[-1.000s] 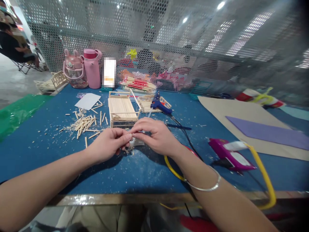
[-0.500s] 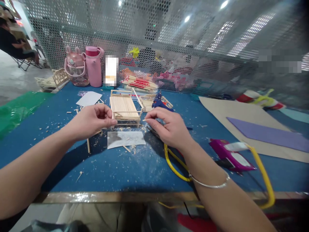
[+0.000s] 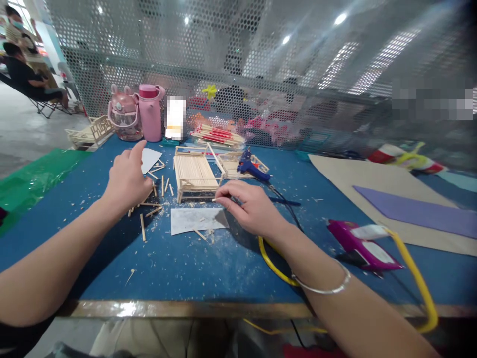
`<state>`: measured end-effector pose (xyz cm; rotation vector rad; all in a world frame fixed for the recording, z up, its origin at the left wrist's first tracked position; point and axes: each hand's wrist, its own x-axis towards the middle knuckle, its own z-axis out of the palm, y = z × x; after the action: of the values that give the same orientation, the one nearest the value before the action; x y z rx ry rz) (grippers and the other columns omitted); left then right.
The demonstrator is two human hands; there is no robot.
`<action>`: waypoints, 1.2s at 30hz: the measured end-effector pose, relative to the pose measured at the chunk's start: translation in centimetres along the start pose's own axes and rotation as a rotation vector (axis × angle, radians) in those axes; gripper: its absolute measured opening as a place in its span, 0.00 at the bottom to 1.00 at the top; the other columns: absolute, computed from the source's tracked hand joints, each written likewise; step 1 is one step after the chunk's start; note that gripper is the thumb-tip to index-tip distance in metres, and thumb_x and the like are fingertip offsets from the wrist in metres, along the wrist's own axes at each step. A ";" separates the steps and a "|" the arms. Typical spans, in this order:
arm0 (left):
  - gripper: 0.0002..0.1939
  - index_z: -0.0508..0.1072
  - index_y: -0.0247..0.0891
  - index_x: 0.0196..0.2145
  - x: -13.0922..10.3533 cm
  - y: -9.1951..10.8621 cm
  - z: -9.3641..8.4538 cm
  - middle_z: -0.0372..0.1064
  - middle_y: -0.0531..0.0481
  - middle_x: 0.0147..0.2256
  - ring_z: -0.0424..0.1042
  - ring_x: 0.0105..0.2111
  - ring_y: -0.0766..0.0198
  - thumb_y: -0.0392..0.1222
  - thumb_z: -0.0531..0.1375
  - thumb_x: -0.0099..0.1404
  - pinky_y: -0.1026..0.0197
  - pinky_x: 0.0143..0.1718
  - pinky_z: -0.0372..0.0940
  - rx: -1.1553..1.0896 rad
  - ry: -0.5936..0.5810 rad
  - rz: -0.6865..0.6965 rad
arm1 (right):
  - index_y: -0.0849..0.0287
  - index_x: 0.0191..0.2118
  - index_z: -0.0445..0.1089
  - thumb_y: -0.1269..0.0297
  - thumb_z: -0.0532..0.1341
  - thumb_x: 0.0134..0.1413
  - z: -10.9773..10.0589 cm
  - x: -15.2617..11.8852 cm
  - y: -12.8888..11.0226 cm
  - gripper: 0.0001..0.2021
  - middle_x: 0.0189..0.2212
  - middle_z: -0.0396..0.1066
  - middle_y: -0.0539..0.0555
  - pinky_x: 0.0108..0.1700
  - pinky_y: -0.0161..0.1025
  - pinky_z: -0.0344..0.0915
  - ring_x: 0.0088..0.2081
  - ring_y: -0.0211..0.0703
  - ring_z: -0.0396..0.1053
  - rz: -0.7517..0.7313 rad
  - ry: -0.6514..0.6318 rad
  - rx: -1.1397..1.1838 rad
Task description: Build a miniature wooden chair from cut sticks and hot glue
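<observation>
A small wooden stick model [image 3: 196,170] stands on the blue table, its slatted top facing up. My right hand [image 3: 246,205] pinches a tiny stick piece [image 3: 215,200] by the model's front right corner. To the left, my left hand [image 3: 128,174] hovers with its fingers apart over loose short sticks [image 3: 142,227], and nothing shows in it. A white paper strip [image 3: 186,221] with wood bits on it lies in front of the model. Behind my right hand rests a blue glue gun [image 3: 253,168].
Pink bottles [image 3: 150,113] and a lit phone [image 3: 175,117] stand at the back, near bundled sticks [image 3: 218,134]. On the right are a purple device [image 3: 361,246] with a yellow strap, and a purple sheet [image 3: 413,210] on beige board. Two people are far left.
My left hand has left the model's front left corner, moved left and opened. My right hand is slightly lower, still pinching the small piece. The view has shifted a little.
</observation>
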<state>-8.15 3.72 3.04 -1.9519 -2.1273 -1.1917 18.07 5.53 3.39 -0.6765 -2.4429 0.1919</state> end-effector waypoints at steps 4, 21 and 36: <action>0.26 0.65 0.35 0.55 0.0 -0.3 0.5 0.70 0.46 0.29 0.68 0.31 0.56 0.39 0.56 0.58 0.54 0.39 0.60 -0.070 -0.143 -0.001 | 0.60 0.31 0.68 0.69 0.53 0.59 -0.5 0.6 -0.6 0.08 0.27 0.70 0.53 0.35 0.36 0.60 0.31 0.37 0.64 -0.067 -0.061 -0.061; 0.08 0.77 0.37 0.31 -1.5 3.1 3.4 0.68 0.43 0.47 0.68 0.45 0.58 0.44 0.61 0.58 0.56 0.47 0.62 -0.661 -0.366 0.005 | 0.57 0.36 0.68 0.67 0.53 0.59 1.7 3.5 0.8 0.07 0.37 0.75 0.52 0.48 0.45 0.54 0.40 0.42 0.70 -0.148 0.142 -0.159; 0.10 0.77 0.41 0.39 -5.1 5.2 0.9 0.72 0.50 0.48 0.70 0.47 0.60 0.44 0.64 0.58 0.60 0.50 0.62 -1.082 -0.336 -0.186 | 0.57 0.37 0.71 0.66 0.52 0.62 0.3 3.0 -3.5 0.10 0.36 0.76 0.52 0.41 0.41 0.60 0.38 0.40 0.71 -0.211 0.267 -0.217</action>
<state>-2.14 -0.52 2.56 -2.4306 -1.9847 -2.6135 14.38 4.06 5.66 -0.4939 -2.2726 -0.2365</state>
